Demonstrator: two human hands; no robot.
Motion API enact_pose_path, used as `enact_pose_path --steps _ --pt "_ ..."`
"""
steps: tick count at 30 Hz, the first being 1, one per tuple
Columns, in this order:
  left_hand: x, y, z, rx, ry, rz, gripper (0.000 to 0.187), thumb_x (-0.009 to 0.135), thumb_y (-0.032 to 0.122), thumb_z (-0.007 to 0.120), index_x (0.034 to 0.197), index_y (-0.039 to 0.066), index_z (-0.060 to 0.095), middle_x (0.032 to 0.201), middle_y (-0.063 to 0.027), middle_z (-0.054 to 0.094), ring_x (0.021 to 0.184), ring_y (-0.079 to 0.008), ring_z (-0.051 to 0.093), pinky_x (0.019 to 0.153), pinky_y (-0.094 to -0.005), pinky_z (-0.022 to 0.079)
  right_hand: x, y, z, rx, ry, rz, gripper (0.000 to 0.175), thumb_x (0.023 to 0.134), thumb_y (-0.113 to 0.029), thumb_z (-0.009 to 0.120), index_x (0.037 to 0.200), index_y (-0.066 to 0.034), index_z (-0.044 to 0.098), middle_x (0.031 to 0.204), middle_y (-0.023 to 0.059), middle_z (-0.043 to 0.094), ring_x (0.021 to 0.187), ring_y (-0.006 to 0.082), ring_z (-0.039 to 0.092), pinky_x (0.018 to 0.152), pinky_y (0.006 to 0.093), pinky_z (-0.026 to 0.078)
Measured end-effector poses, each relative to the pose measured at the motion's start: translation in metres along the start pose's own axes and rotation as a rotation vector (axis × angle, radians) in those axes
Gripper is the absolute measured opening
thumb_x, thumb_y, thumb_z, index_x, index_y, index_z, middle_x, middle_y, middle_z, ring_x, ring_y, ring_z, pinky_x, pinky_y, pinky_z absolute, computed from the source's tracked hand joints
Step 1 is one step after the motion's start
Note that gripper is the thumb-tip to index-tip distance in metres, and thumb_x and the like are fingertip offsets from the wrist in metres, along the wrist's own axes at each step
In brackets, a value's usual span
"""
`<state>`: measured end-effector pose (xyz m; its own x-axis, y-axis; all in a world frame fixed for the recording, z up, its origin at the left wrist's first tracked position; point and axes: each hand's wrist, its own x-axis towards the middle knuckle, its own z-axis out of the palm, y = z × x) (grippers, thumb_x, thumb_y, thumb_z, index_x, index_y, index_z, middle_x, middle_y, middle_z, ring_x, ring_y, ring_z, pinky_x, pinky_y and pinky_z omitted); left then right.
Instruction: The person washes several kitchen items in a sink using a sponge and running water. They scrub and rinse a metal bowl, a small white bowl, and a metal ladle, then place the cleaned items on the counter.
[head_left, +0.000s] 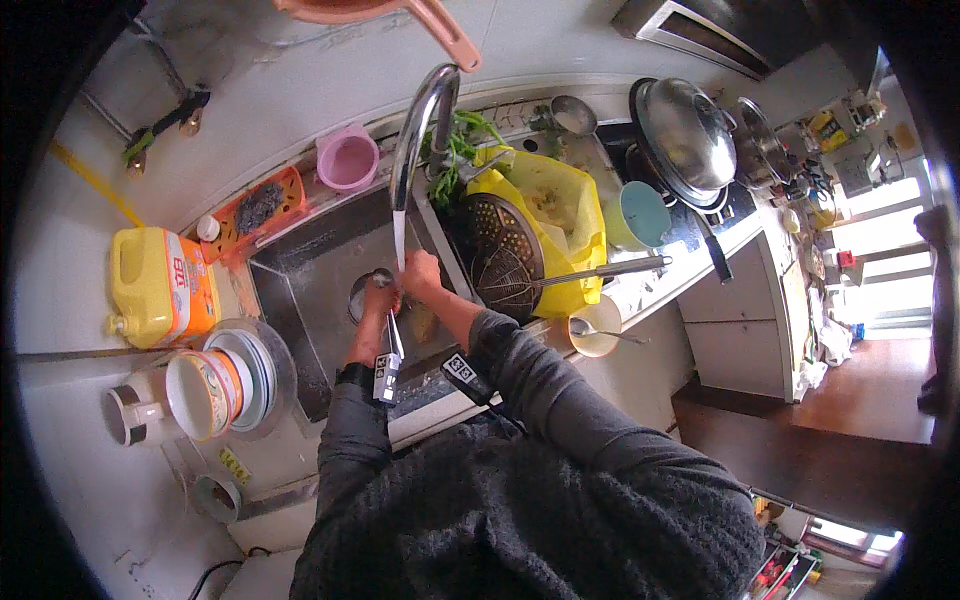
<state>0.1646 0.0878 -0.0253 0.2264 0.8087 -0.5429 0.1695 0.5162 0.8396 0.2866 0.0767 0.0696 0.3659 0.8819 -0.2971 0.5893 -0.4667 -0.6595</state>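
Over the stainless steel sink, my left hand grips a shiny metal utensil, apparently a spoon. A thin pale handle shows below that hand, by the wrist. Behind my left hand is the curved rim of a round metal vessel, partly hidden. My right hand is close beside it with curled fingers; whether it holds something cannot be seen. A stream of water runs from the chrome faucet down between my hands.
Right of the sink are a wire skimmer, a yellow plastic bag and leafy greens. Stacked bowls and a yellow jug stand left. A pink basin sits behind; a lidded wok is at far right.
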Motion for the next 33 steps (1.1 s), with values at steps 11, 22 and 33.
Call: enact_pose_path --steps 11,22,33 --pt "0.008 -0.005 -0.009 -0.146 0.009 0.416 0.035 0.084 0.035 0.052 0.092 0.002 0.059 0.080 -0.0040 0.059 0.070 -0.0167 0.057 0.060 -0.0316 0.045 0.008 -0.027 0.008 0.222 -0.196 0.142 0.029 0.071 -0.027 0.062 0.090 -0.0065 0.066 0.088 0.0142 0.064 0.083 0.0264 0.063 0.073 0.0369 0.051" --pt "-0.194 0.158 0.088 -0.426 -0.071 0.103 0.061 0.089 0.056 0.031 0.133 0.014 0.037 0.127 -0.0040 0.040 0.117 -0.0177 0.036 0.098 -0.0314 0.027 -0.037 -0.019 -0.014 1.251 -0.530 0.644 0.045 0.087 -0.044 0.036 0.108 -0.0082 0.053 0.101 0.0138 0.057 0.094 0.0265 0.052 0.082 0.0423 0.040" --pt "-0.184 0.162 0.093 -0.270 -0.092 0.210 0.058 0.088 0.057 0.029 0.130 0.018 0.040 0.126 -0.0044 0.035 0.115 -0.0189 0.036 0.099 -0.0323 0.025 -0.028 -0.026 -0.023 1.150 -0.620 0.609 0.058 0.088 -0.046 0.028 0.130 -0.0065 0.030 0.131 0.0159 0.034 0.123 0.0285 0.028 0.101 0.0440 0.020"
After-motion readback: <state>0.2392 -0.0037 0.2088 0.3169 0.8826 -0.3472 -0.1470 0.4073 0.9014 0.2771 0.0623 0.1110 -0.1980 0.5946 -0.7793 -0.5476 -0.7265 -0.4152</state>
